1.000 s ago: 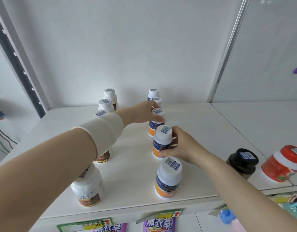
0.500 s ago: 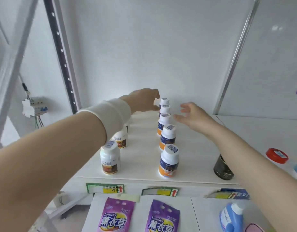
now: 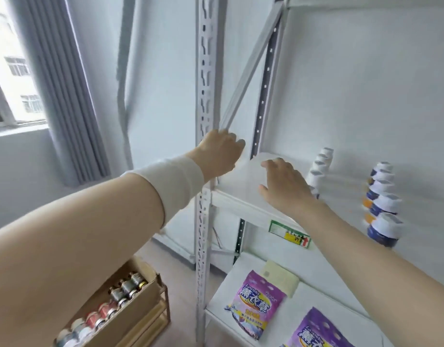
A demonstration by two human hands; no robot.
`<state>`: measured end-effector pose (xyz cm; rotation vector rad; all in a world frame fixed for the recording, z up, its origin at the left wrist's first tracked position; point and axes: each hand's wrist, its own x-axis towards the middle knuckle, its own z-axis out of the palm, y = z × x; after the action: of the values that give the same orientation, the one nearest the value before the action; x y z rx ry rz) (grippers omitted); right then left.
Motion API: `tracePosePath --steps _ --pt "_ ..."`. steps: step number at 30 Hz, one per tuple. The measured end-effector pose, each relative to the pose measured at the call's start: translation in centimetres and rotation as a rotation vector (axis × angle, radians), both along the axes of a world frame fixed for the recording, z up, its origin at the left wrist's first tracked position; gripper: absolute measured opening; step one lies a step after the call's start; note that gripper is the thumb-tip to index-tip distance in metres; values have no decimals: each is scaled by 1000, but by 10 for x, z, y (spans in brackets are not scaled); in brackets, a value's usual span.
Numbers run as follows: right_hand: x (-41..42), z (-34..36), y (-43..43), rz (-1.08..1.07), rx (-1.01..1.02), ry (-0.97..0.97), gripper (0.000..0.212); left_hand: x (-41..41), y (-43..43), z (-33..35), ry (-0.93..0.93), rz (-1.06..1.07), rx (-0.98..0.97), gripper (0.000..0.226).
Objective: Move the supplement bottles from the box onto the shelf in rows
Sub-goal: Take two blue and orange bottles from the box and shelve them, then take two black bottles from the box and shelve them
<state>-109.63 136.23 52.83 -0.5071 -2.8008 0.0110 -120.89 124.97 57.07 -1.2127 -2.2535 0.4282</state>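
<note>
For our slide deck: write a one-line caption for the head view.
Left hand and right hand hover by the shelf, left of two rows of supplement bottles.

We are holding our left hand (image 3: 221, 152) in front of the shelf post (image 3: 203, 96). Our right hand (image 3: 283, 182) is hovering to its right, over the left end of the shelf (image 3: 241, 181). Two rows of supplement bottles (image 3: 384, 194) are standing on the shelf, right of our hands, each running front to back. Bags (image 3: 257, 305) are lying on the lower shelf (image 3: 328, 279) underneath. A box (image 3: 130, 306) is sitting low down, left of the post.
</note>
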Motion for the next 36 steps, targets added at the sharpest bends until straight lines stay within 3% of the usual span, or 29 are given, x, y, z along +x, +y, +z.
tracePosePath --steps 8,17,23,29,33,36 --pt "-138 -33 -168 300 63 -87 53 -97 -204 -44 -128 347 -32 39" --pt "-278 -150 -291 493 126 -378 46 -196 -385 -191 -444 735 -37 35" --pt "-356 -272 -301 599 141 -629 43 -242 -401 -327 -740 839 -41 37" --pt "-413 -419 -279 671 113 -947 42 -268 -384 -474 -1179 1058 99 42" --pt "-446 -509 -268 722 105 -1080 53 -276 -363 -565 -1508 1217 286 49" --pt "-482 -568 -270 752 90 -1109 71 -290 -345 -627 -1716 1320 576 52"
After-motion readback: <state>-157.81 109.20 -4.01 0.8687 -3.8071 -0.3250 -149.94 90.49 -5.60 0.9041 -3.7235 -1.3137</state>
